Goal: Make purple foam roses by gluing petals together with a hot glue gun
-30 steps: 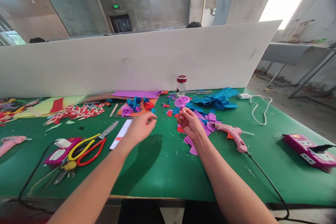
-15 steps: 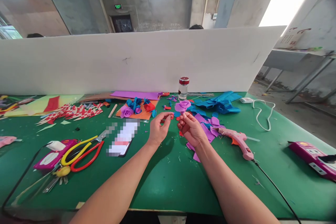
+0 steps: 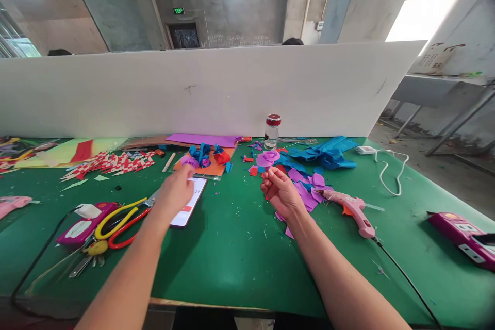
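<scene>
Purple felt is the stuff in hand: a purple felt rose (image 3: 268,158) stands upright above the right hand (image 3: 281,192), whose fingers are pinched tight round the bottom of it. That hand hovers just over the green counter (image 3: 240,252), near the middle and a little right of it, and the bloom shows in front of a small glass bottle (image 3: 273,131) with a dark red cap that stands farther back by the white divider board (image 3: 232,93).

The left hand (image 3: 176,192) reaches out well apart from the right one, over the left edge of a phone (image 3: 190,201) that lies flat with its screen lit. It is blurred; the fingers look loose and stretched forward with nothing in them, and I cannot tell whether they touch the phone.

Just right of the right hand lies a heap of purple scraps (image 3: 307,192), and beside them a pink glue gun (image 3: 351,207) on its side, its black cord running toward the near edge. Blue felt pieces (image 3: 327,148) are bunched behind. Beyond the phone a few small finished roses (image 3: 204,155), blue, purple and red, sit on an orange sheet. Left of the phone lie scissors (image 3: 119,219) with yellow and red handles, touching a pink power strip (image 3: 79,228)
</scene>
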`<action>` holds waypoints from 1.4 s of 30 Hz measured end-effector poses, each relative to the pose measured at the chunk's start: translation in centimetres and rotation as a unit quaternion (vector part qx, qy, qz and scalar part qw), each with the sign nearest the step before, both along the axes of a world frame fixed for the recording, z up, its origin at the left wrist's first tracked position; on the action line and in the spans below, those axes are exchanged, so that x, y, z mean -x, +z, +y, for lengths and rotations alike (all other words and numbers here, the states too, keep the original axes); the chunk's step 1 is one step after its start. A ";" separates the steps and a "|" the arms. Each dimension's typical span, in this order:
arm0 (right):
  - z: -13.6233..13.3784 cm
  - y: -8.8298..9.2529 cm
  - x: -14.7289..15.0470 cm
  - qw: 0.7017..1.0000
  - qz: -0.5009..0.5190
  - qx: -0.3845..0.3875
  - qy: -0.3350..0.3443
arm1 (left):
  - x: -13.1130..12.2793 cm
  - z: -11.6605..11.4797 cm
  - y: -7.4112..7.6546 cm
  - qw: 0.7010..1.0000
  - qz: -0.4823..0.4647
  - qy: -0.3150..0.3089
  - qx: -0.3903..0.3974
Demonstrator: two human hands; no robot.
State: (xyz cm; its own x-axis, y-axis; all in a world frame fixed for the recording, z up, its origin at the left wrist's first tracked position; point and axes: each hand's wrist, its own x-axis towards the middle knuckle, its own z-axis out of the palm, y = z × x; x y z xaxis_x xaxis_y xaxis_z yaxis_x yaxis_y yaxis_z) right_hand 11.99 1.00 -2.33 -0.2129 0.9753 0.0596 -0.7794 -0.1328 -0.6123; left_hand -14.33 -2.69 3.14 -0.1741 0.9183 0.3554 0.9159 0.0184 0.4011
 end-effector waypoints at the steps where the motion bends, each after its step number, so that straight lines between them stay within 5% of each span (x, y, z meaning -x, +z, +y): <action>1: 0.0 0.0 0.0 1.000 0.002 -0.002 0.001 | 1.9 -0.4 -0.2 0.997 0.049 0.041 0.038; 5: 0.1 0.1 -0.2 1.000 0.009 -0.008 0.000 | 5.8 -1.3 -2.0 0.982 0.113 0.089 0.124; 16: 0.4 -0.1 -0.2 1.000 0.011 0.007 -0.014 | 5.3 -1.9 -3.3 0.983 0.108 0.091 0.115; 19: 0.4 0.1 -0.1 1.000 0.011 0.001 -0.014 | 3.2 -1.1 -2.5 0.994 0.090 0.055 0.010; 22: 0.4 0.2 0.1 1.000 0.011 -0.005 -0.006 | -1.8 0.7 -1.7 0.996 -0.011 -0.087 0.014; 25: 0.5 0.1 0.1 1.000 0.009 -0.004 -0.008 | -7.7 2.6 -1.6 0.960 -0.139 -0.237 0.054; 29: 0.4 0.3 0.4 1.000 0.005 -0.002 -0.003 | -12.5 3.8 -2.3 0.893 -0.333 -0.303 -0.008; 35: -0.1 0.8 1.1 1.000 -0.001 -0.018 0.008 | -13.2 2.9 -3.0 0.805 -0.498 -0.319 -0.041; 42: -0.7 0.7 1.9 0.996 -0.034 -0.078 0.014 | -12.3 2.4 -2.6 0.800 -0.514 -0.306 -0.054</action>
